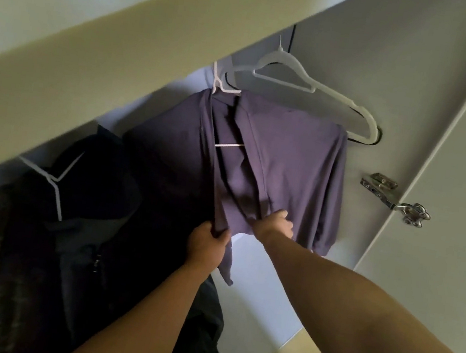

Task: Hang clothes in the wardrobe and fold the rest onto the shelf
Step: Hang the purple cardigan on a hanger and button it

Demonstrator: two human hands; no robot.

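Cream wardrobe [362, 59], door open at right. Dark jackets [94, 216] hang left. Purple open-front cotton shirt [288, 160] hangs centre on the rail. Empty white plastic hanger [312, 91] far right. Left hand [206, 247]: fingers clamped on the shirt's left hem. Right hand [277, 224]: fingers curled round its right front edge.
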